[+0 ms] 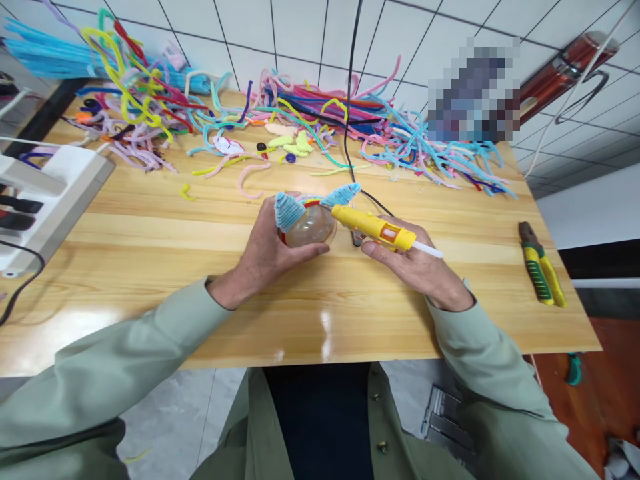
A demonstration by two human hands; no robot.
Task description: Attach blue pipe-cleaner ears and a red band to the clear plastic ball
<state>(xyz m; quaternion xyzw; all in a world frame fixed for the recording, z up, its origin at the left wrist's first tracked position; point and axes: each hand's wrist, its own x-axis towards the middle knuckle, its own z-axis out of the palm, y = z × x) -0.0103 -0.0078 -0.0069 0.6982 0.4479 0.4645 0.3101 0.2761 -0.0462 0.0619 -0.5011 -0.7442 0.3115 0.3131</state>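
Note:
My left hand (267, 250) is wrapped round a clear, rounded plastic piece (313, 227) above the table. Along its top runs a red and yellow band, with a blue fuzzy ear-like shape (289, 212) on the left and a second blue fuzzy piece (341, 194) on the right. In my right hand (407, 253) is a yellow hot glue gun (367, 223), a white glue stick poking out of its back end. The gun's nozzle meets the band near the base of the right blue piece; whether glue is coming out cannot be seen.
Piles of coloured pipe cleaners (320, 107) line the table's back edge. A white power strip (55, 193) sits at left. Pliers with green and yellow handles (543, 267) lie at right. A black cord (350, 100) hangs down behind my hands. A red flask (565, 73) stands back right.

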